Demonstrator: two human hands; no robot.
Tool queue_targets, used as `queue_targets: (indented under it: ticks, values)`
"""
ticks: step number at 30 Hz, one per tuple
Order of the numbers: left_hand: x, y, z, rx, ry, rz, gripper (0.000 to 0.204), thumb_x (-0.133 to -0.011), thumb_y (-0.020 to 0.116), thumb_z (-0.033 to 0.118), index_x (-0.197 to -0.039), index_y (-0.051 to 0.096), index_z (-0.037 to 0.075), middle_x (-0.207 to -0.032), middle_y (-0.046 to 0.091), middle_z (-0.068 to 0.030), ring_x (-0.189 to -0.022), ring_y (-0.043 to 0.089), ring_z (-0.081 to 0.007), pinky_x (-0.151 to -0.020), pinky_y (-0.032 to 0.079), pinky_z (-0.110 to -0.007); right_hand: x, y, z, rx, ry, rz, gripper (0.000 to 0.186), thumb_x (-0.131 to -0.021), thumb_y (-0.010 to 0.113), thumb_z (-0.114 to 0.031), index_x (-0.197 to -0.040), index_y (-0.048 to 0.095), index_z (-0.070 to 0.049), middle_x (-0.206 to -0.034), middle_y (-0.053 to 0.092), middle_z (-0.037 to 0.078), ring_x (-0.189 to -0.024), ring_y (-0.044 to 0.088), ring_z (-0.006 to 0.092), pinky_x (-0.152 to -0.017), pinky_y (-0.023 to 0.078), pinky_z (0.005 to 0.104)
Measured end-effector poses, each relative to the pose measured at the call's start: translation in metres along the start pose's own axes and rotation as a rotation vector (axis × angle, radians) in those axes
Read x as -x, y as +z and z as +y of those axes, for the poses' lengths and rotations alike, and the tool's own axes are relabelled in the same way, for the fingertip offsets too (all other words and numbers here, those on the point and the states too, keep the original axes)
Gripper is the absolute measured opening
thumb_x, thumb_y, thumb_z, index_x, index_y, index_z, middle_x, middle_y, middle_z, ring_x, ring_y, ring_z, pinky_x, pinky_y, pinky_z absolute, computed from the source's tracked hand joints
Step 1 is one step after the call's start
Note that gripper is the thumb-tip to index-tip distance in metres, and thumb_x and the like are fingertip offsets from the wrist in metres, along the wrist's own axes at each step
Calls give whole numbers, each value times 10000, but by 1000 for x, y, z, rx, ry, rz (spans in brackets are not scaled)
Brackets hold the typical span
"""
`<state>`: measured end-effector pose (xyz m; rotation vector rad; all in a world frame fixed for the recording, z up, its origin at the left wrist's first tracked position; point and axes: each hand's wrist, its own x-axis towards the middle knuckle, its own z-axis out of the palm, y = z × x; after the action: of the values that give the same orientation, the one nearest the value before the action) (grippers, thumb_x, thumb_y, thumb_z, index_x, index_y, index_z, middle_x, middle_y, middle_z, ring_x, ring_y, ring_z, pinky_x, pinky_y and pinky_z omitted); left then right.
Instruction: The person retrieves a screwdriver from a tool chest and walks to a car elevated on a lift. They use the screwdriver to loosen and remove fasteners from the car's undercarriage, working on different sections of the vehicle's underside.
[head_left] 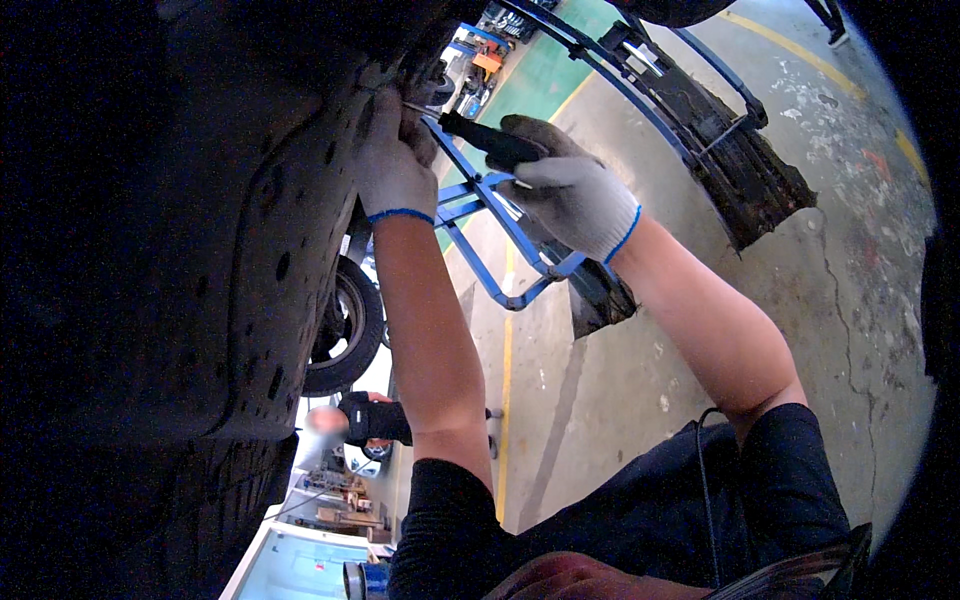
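Both my hands wear white knitted gloves with blue cuff edges and are raised beside the dark underside of a car (270,220). My left hand (395,170) is up against that underside, its fingers bent inward around something that shadow hides. In my right hand (575,190) is a black-handled tool (490,138), the fingers wrapped round its handle. A thin metal shaft seems to run from the handle toward my left fingertips. The shaft's far end cannot be made out.
Behind my hands stands a blue metal lift frame (515,240) with dark, worn ramps (720,140). A car wheel (345,325) hangs left of my left forearm. Another person (375,418) in dark clothes is in the background. Yellow lines (507,380) mark the concrete floor.
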<state>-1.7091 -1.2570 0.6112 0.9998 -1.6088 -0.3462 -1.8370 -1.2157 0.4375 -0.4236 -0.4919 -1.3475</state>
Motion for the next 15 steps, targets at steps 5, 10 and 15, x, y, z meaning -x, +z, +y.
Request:
queue_targets:
  ticks: [5, 10, 15]
  values:
    - [18, 24, 28, 171, -117, -19, 219, -1031, 669, 238, -878, 630, 86, -674, 524, -12, -505, 411, -112, -472, 264, -280, -3, -36, -14, -149, 209, -270, 471, -1054, 583, -294, -1435, 497, -30, -1218, 681, 127, -1042, 690, 211, -872, 572, 310]
    - [18, 14, 24, 97, -111, -3, 364, -1042, 640, 365, -857, 640, 52, -638, 517, -11, -504, 404, -116, -487, 297, -290, 5, -2, 5, 141, -77, 22, 469, -1064, 568, -367, -1418, 531, -61, -1193, 677, 141, -1031, 689, 212, -871, 570, 302]
    - [17, 19, 30, 190, -150, -22, 327, -1030, 671, 300, -767, 584, 126, -621, 483, 9, -491, 400, -109, -463, 246, -291, 3, -26, -8, -69, 257, -97, 427, -1030, 631, -388, -1338, 605, -94, -1159, 683, 131, -1043, 685, 218, -822, 562, 261]
